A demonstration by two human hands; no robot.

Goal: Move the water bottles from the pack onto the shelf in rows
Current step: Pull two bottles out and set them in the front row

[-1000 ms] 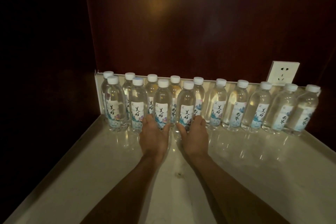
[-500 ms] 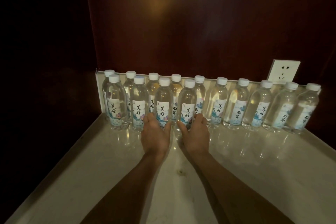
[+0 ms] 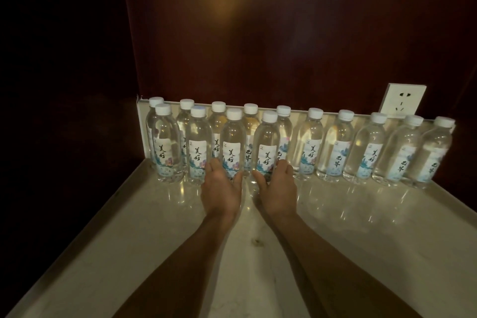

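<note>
Both hands (image 3: 247, 188) apparently round front-row bottles (image 3: 250, 147); bare shelf (image 3: 374, 240) nearer.

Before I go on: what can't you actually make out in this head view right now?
- Fingertips of the left hand and right hand: hidden behind the two front bottles they touch.
- Back-row bottles at left: labels mostly covered by the front row.
- The pack: out of frame.
- Left of the shelf: too dark.
- Small print on the labels: too small.
- Socket: its lower edge is behind bottle caps.

Four front-row bottles (image 3: 198, 146) stand before the back row (image 3: 338, 147) on the shelf (image 3: 361, 227).
</note>
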